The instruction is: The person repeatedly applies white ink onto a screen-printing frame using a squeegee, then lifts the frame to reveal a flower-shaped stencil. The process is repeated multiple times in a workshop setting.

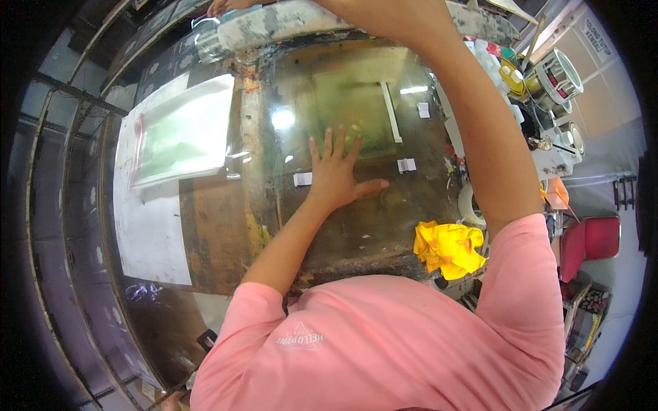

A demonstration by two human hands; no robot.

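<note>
My left hand [336, 168] is spread, palm down, over a glossy dark tabletop [322, 240], its fingers at the near edge of a greenish see-through rectangle [343, 103]. Whether the palm presses down or hovers cannot be told. A thin white strip [391, 113] lies on the rectangle's right side. Small white tabs [407, 165] sit around it, one beside my left wrist. My right arm is raised and bends across the top of the view. My right hand [229, 6] shows partly at the top edge, near a whitish stained bar [274, 29]; its grip is hidden.
Left of my hand lies a stack of clear-covered sheets [184, 133] on white paper [152, 236]. A crumpled yellow cloth [449, 250] and a tape roll [470, 205] are by the near right edge. Cans [556, 77] crowd the right, with a red chair [593, 246] beyond.
</note>
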